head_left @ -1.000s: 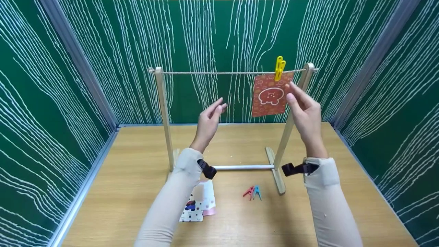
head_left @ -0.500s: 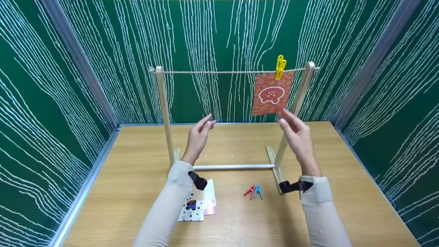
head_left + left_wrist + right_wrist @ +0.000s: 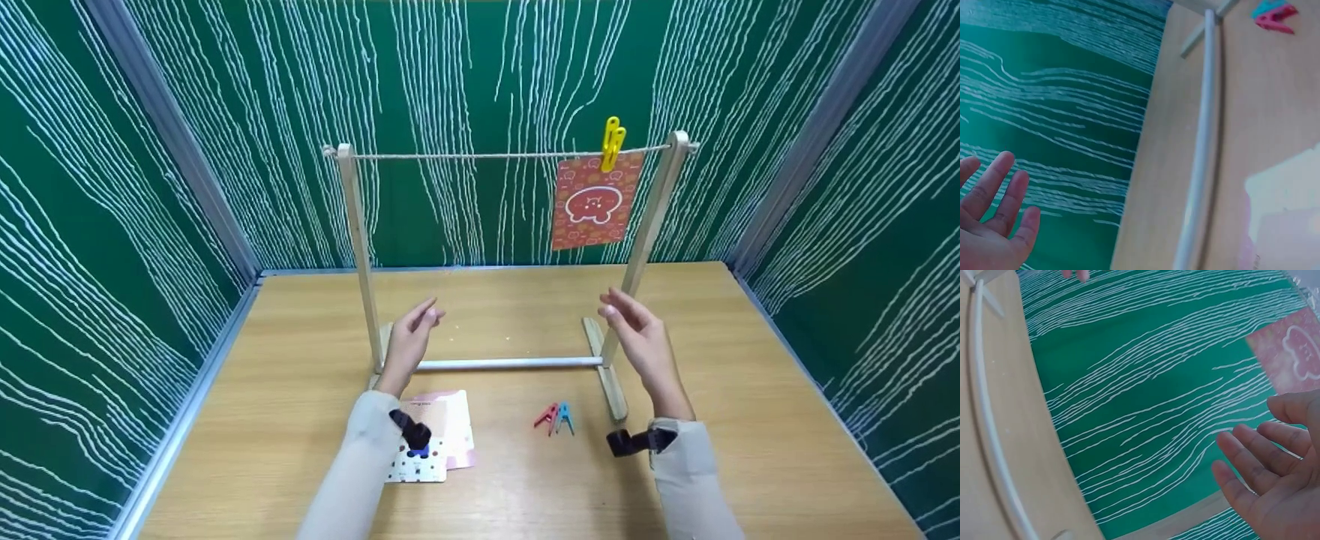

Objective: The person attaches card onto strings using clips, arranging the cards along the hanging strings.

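A red card (image 3: 595,225) with a white-outlined cartoon figure hangs from the string (image 3: 480,156) near its right end, pinned by yellow clothespins (image 3: 613,146). My left hand (image 3: 409,337) is in the air by the frame's left post, fingers relaxed and holding nothing. Below it, partly covered by the left forearm, lie overlapping printed cards (image 3: 457,431). Beneath the hanging card, my right hand (image 3: 643,341) hovers in front of the right post with loose fingers and nothing in them. On the table between the arms sit a red clothespin (image 3: 547,417) and a blue clothespin (image 3: 564,418).
A wooden frame stands on the table (image 3: 525,487), with a left post (image 3: 358,247), a right post (image 3: 651,217), a pale crossbar (image 3: 510,364) and a foot (image 3: 611,390) at the right. Green walls (image 3: 480,75) with white wavy lines enclose the back and sides.
My right hand has come away from the red card and moved down. My left hand has also lowered, toward the left. The card stays hanging.
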The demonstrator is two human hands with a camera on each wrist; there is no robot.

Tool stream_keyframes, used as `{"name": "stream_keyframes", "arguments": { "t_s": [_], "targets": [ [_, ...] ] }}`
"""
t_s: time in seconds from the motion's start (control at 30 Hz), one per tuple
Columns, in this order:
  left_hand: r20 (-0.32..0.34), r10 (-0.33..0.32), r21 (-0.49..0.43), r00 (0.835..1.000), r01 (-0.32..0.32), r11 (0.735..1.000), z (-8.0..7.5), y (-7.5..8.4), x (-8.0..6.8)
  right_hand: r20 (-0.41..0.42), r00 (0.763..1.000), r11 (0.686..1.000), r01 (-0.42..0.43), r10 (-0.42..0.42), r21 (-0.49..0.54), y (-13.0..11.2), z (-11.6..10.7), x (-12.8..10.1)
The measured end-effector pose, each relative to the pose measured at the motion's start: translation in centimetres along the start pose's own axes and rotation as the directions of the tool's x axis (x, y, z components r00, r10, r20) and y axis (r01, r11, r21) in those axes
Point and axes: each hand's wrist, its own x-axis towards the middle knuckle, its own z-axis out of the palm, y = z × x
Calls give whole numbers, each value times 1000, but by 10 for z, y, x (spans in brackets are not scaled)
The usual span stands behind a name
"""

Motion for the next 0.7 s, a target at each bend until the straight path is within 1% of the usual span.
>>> {"name": "stream_keyframes", "arguments": {
  "t_s": [0.17,0.23,0.33,0.47,0.5,0.53,0.7],
  "targets": [
    [-34,-57,18,998,58,998,-12,-21,-10,18,995,994,-101,102,-50,19,4,-7],
    [-43,-68,32,997,69,997,-14,-29,-14,17,992,990,-124,125,-71,28,7,-10],
    [-44,-74,37,996,76,996,-17,-42,-18,10,991,988,-129,130,-81,41,13,-15],
    [-27,-87,63,996,89,994,-21,-56,-25,6,993,989,-121,121,-80,55,20,-22],
    [-19,-92,68,996,93,993,-22,-55,-30,9,992,989,-123,124,-78,58,22,-24],
    [-14,-99,76,995,100,992,-24,-58,-32,10,992,989,-126,127,-81,60,23,-26],
    [12,-102,158,995,99,982,-31,-75,-43,-6,989,986,-151,151,-74,74,30,-36]
  ]
}}
